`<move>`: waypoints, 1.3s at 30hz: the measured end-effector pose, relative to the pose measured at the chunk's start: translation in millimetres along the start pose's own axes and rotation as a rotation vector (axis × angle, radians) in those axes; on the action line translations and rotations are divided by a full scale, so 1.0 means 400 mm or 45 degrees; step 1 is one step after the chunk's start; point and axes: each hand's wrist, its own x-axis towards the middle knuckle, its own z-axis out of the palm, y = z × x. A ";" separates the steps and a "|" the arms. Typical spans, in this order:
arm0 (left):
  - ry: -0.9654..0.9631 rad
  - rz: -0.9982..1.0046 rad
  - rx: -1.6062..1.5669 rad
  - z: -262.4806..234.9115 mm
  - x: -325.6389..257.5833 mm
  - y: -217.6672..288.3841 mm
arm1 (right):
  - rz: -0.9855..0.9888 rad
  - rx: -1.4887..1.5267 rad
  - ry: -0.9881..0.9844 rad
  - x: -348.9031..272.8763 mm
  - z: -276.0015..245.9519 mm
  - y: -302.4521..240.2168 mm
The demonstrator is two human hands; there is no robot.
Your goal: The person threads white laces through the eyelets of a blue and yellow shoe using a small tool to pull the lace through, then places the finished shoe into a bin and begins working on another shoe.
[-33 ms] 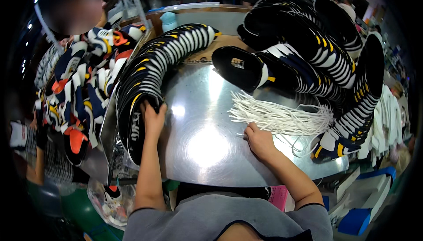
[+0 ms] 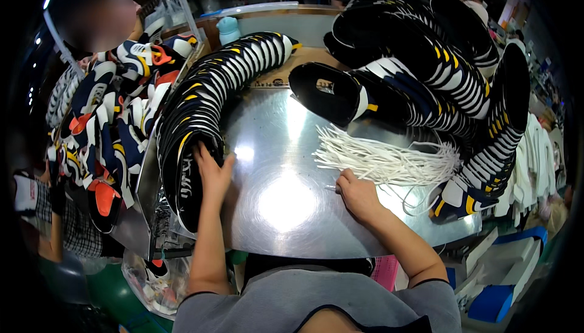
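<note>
A long curved row of nested shoe uppers [image 2: 210, 93], black, white and yellow, lies along the left side of the metal table. My left hand [image 2: 213, 175] reaches into the nearest upper, its fingertips partly hidden by the rim and the thumb spread out to the right. Over the table's right half my right hand [image 2: 359, 196] is closed, with a thin bit poking out at the fingertips that is too small to name. Just beyond it lies a bundle of white shoelaces [image 2: 377, 156].
More stacked uppers [image 2: 420, 90] crowd the table's [image 2: 274, 229] far right. At left, a heap of orange, navy and white uppers [image 2: 115, 126] lies beside a person [image 2: 67, 223]. A light blue bottle [image 2: 229, 30] stands at the back; a blue and white rack [image 2: 499, 272] is at lower right.
My left thumb has spread farther from the fingers, and the left hand has shifted slightly at the upper's rim. The right hand stays in place, closed.
</note>
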 end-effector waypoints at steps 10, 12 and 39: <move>-0.134 0.408 -0.748 0.451 0.009 0.547 | -0.175 -0.044 -0.243 -0.031 -0.064 -0.038; -0.571 0.041 -0.421 0.515 0.069 0.648 | -0.270 0.133 -0.100 -0.082 -0.066 -0.056; -0.873 -0.550 -1.523 -0.055 -0.250 0.102 | 0.479 1.675 0.192 -0.072 -0.230 -0.201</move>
